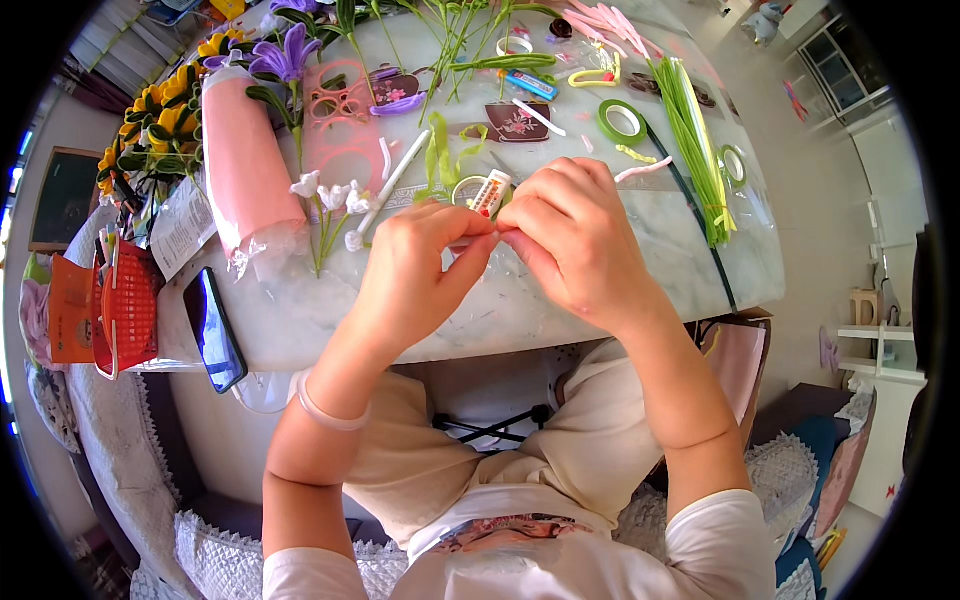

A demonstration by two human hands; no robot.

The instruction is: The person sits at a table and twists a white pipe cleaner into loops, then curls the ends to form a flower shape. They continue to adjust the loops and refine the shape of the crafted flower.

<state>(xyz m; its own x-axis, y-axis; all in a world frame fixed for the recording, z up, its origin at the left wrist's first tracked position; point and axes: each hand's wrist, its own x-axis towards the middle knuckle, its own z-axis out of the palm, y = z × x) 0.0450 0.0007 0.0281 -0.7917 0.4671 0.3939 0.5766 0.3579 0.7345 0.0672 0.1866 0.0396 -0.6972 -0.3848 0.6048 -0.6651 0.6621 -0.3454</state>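
Above the marble-patterned table, my left hand and my right hand meet fingertip to fingertip. Both pinch something very small; the fingers mostly hide it, and I cannot tell what it is. Just beyond the fingertips lies a small white tube with writing, beside a partly hidden roll of tape. Left of my left hand are small white flowers on green stems and a white stick. A green ribbon curls behind the hands. Green floral tape lies beyond my right hand.
A wrapped pink roll, a phone and a red basket are at the left. Purple flowers and yellow flowers stand farther back. Green pipe cleaners lie right; a blue lighter and pink pipe cleaners are at the back.
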